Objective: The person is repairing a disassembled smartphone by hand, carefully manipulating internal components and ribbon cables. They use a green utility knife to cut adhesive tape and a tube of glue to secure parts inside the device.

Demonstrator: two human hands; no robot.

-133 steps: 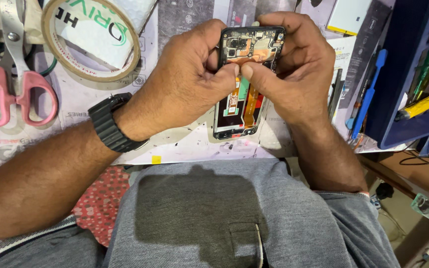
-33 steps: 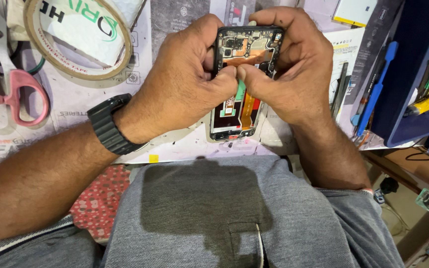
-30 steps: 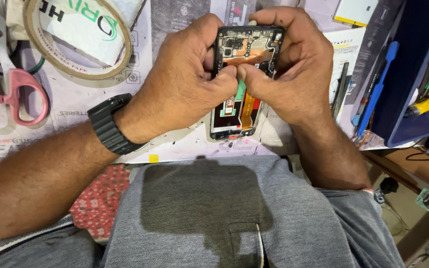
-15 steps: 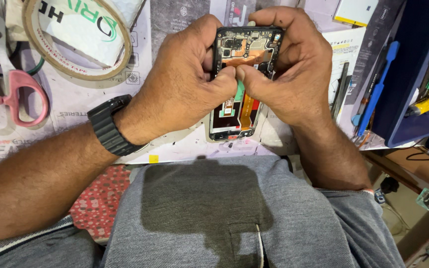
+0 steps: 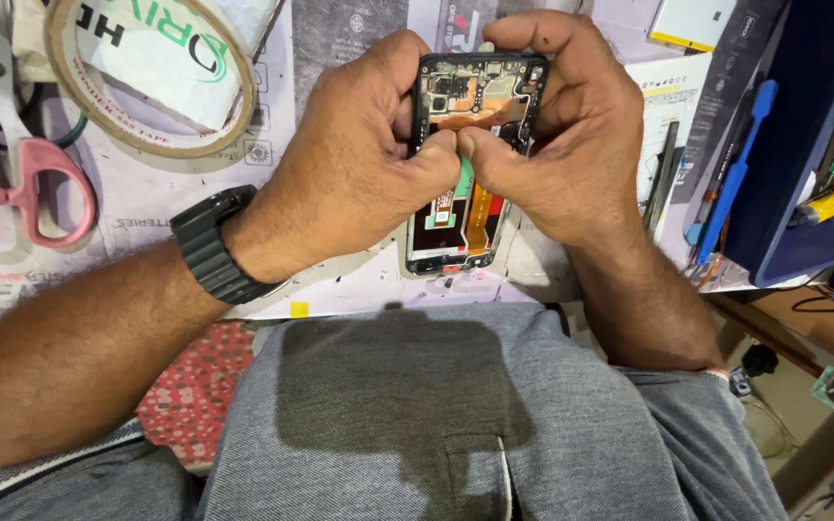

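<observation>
Thumbs (image 5: 441, 154) still pinching green pull-tab (image 5: 464, 177) inside opened phone (image 5: 465, 145), barely moved lately; both hands clamped around frame, scissors (image 5: 7, 154) far left.

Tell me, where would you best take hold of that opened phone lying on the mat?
Probably by the long side edges of the opened phone, coming from above with a grip across its narrow width. It lies flat with its exposed boards and cables facing up, so the rim is likely safer. The left hand and right hand flank it this way.
</observation>
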